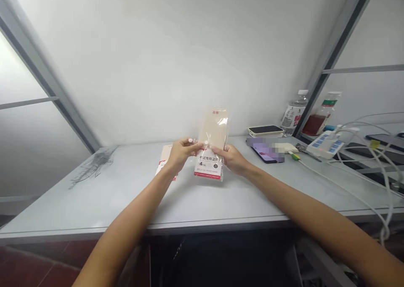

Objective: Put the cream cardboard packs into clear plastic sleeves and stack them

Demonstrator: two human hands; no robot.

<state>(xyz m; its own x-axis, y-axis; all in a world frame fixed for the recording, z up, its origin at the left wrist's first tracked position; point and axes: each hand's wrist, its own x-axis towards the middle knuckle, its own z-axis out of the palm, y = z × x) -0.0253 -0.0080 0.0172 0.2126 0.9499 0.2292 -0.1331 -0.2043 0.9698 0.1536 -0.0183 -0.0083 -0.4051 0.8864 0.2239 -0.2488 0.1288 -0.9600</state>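
Note:
Between my two hands, a clear plastic ruler-set packet (pixel 214 129) is held up above the table. Its upper part shows beige, and its lower part carries a white label with red bands and dark print. My left hand (pixel 180 153) pinches the packet's left side near mid-height, thumb on the front. On the opposite side my right hand (pixel 232 157) grips it with the thumb across the front and the fingers behind. A second beige, white and red packet or card (pixel 166 153) lies on the table, partly covered by my left hand and wrist.
On the right of the grey table (pixel 126 203) lie a phone in a pale case (pixel 266 130), a purple-screened phone (pixel 265 151), and a power strip (pixel 326 144) with trailing white cables. Two bottles, one clear (pixel 294 114), stand behind. Dark scribbles (pixel 94 165) mark the left.

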